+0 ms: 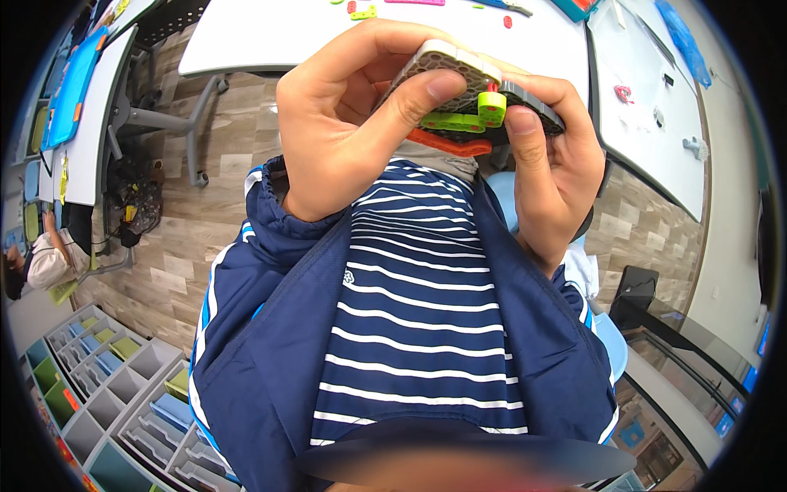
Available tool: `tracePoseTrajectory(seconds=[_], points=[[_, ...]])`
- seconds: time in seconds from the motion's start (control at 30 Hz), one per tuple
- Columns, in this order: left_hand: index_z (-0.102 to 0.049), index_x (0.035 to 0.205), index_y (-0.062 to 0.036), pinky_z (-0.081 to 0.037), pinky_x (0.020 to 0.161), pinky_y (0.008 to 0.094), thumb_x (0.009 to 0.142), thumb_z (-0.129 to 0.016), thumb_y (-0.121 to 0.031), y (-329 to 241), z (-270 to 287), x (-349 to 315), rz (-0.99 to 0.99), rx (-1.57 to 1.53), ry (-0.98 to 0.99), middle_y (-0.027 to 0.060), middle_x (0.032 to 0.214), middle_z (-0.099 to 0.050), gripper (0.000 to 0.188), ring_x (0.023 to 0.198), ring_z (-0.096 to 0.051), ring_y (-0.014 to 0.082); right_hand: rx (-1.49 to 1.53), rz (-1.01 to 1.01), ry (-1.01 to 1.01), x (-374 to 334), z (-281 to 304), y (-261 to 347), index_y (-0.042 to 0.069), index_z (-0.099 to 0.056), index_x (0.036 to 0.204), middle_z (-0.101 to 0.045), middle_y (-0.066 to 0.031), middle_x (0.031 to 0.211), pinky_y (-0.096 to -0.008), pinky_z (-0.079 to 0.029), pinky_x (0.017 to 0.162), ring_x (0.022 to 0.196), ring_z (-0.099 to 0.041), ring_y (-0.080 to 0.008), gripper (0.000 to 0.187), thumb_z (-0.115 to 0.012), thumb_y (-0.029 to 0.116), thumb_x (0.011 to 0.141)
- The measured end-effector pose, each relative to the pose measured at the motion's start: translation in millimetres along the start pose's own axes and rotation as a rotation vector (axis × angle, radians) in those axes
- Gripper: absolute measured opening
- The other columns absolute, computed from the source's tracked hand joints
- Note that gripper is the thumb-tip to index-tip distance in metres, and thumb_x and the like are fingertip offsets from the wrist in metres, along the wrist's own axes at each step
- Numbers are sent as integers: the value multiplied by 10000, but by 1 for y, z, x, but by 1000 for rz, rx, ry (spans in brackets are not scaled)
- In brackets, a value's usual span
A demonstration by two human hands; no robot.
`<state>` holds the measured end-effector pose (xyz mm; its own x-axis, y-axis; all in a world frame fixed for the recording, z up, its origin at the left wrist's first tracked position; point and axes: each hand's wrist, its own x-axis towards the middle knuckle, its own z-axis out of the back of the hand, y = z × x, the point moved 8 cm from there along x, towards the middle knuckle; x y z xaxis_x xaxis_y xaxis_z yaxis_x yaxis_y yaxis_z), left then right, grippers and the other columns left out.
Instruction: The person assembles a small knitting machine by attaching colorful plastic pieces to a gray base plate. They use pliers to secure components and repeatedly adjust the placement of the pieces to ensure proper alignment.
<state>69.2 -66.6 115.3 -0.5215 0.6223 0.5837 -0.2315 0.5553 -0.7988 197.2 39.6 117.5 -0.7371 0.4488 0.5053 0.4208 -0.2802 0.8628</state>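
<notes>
Up over the near edge of the white table [246,37], I hold a building-toy assembly between both hands. My left hand [348,119] is closed round its light grey honeycomb-patterned plate [447,61], the thumb pressed on the plate's face. My right hand [557,156] grips the dark grey plate [533,100], its thumb beside a lime-green connector [492,108]. A longer lime-green perforated strip [451,122] runs across the middle. Below it an orange piece [451,146] sticks out. A small red peg shows above the connector. My fingers hide part of the back.
Small red and green pieces [362,11] lie on the table, near a blue-handled tool [500,6]. Another white table [656,115] stands at right with a blue plastic bag [684,41]. Grey shelving [106,394] fills the lower left. A person [53,254] is at far left.
</notes>
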Motion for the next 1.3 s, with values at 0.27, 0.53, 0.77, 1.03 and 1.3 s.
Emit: tracePoseTrajectory(seconds=[0.27, 0.53, 0.77, 1.03, 1.3], points=[[-686, 1165, 75, -593, 876, 290, 930, -742, 56, 0, -1, 0, 37, 44, -15, 134, 1047, -753, 243, 998, -730, 178, 19, 31, -44, 1, -2, 0, -60, -586, 1224, -696, -185, 1253, -320, -541, 1000, 1153, -669, -202, 208, -602, 67, 1060], [-685, 1159, 69, -578, 874, 278, 940, -740, 30, -7, -8, -3, 42, 60, 17, 130, 1061, -746, 230, 997, -724, 168, -166, 152, -12, 2, -2, 10, -36, -615, 1245, -697, -157, 1220, -320, -548, 978, 1131, -685, -214, 359, -769, 92, 947], [-689, 1152, 77, -555, 864, 282, 950, -732, 6, -12, -10, -1, -43, 187, 111, 171, 1070, -738, 219, 985, -716, 188, -82, 146, -69, -2, -2, 3, -41, -648, 1212, -713, -169, 1201, -316, -556, 957, 1100, -698, -212, 353, -797, 75, 914], [-690, 1146, 84, -559, 852, 285, 954, -720, 17, -13, -12, 0, -58, 187, 130, 164, 1045, -733, 206, 966, -712, 187, -236, 372, -126, -5, -5, 9, -51, -665, 1191, -721, -193, 1177, -331, -565, 918, 1074, -710, -244, 341, -800, 73, 904], [-699, 1098, 91, -553, 835, 296, 946, -715, 32, -20, -17, 2, -130, 216, 186, 157, 1040, -732, 164, 944, -702, 184, -216, 382, -182, -8, -4, 9, -62, -668, 1152, -718, -191, 1116, -338, -567, 906, 1057, -712, -266, 309, -798, 68, 904]])
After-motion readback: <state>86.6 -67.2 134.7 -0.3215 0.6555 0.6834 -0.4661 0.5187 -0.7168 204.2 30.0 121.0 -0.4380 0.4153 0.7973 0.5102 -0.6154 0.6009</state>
